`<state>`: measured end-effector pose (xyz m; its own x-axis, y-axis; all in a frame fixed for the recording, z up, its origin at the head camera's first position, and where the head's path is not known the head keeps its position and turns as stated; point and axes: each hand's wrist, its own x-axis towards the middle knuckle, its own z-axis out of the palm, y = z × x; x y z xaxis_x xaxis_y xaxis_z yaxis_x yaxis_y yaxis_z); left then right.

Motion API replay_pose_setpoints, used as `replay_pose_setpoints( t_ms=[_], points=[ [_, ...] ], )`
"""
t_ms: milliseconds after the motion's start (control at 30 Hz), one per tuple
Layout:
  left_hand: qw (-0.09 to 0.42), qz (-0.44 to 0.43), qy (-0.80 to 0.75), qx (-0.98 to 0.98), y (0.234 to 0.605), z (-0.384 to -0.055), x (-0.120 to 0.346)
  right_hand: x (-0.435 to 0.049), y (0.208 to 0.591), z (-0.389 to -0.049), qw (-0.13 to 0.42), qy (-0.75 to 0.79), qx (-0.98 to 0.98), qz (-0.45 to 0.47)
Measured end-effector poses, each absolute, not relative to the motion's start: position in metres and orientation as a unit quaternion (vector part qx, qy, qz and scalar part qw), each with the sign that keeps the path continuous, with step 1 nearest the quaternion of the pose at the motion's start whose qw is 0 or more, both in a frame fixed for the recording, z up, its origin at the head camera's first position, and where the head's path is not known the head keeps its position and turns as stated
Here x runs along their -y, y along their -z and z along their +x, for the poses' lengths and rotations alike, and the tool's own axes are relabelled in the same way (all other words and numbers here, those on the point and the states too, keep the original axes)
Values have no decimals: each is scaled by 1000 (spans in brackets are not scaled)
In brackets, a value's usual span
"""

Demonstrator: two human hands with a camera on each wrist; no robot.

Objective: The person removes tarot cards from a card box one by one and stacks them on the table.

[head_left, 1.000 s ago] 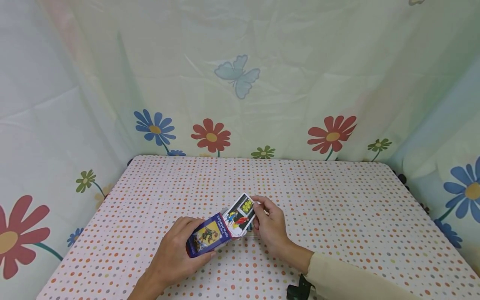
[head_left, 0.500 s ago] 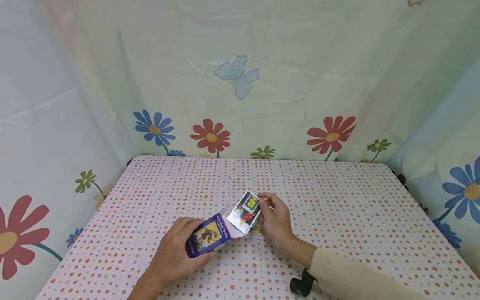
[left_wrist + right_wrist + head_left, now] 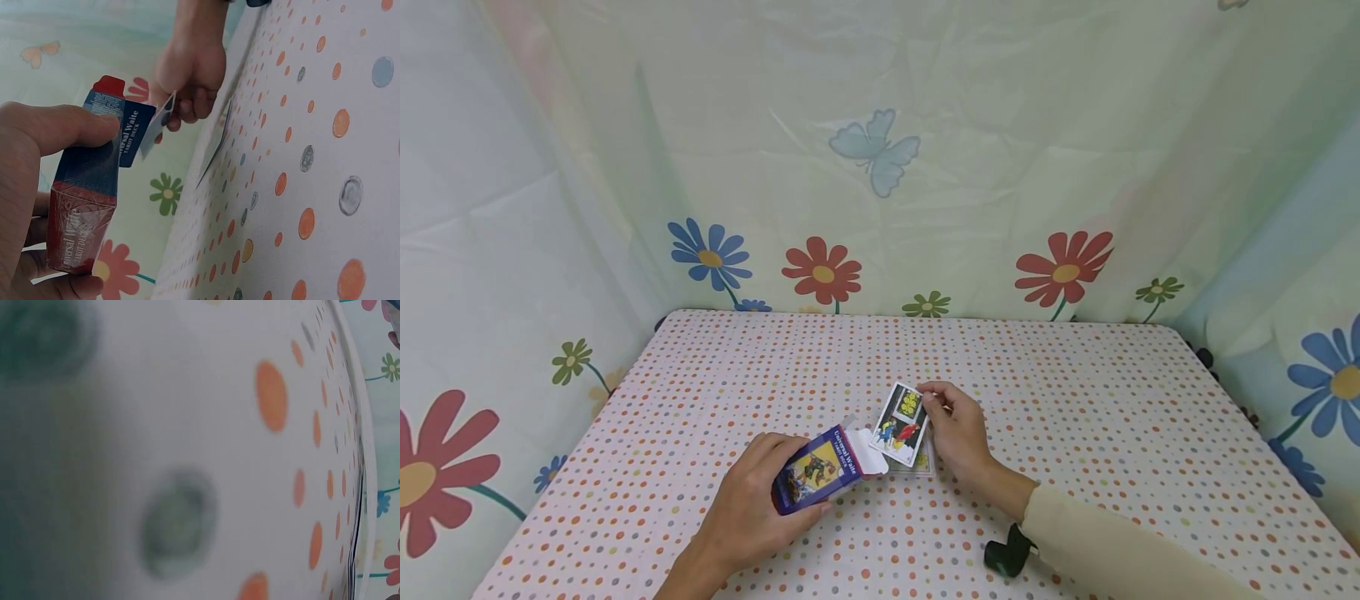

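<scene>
My left hand [image 3: 748, 496] grips a blue tarot card box [image 3: 816, 472], tilted up to the right, with its white end flap [image 3: 870, 454] folded out. Thumb and fingers of my right hand [image 3: 958, 429] pinch a tarot card [image 3: 901, 425] by its right edge, clear of the box's mouth. Below that card, a flat card or small stack [image 3: 922, 463] lies on the table, partly covered. In the left wrist view the box [image 3: 87, 169] shows side-on, and the pinched card [image 3: 160, 122] hangs beyond its flap. The right wrist view shows neither hand nor cards.
A white tablecloth [image 3: 1075, 417] with coloured dots covers the table. Flowered curtains [image 3: 970, 167] stand behind and at both sides. A black device [image 3: 1007, 552] hangs below the right sleeve [image 3: 1097, 533], close above the cloth.
My right hand has moved right, drawing the card away from the box mouth and baring the white flap. More of the card on the table shows. My left hand and the box stay put.
</scene>
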<state>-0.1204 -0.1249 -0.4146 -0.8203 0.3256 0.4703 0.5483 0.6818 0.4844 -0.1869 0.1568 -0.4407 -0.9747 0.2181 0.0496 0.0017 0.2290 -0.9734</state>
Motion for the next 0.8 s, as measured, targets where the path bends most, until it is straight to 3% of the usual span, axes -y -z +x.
replay_pose_setpoints(
  t_ms=[800],
  points=[
    [170, -245, 328, 896, 415, -120, 125, -171, 443, -211, 19, -495, 867, -63]
  ],
)
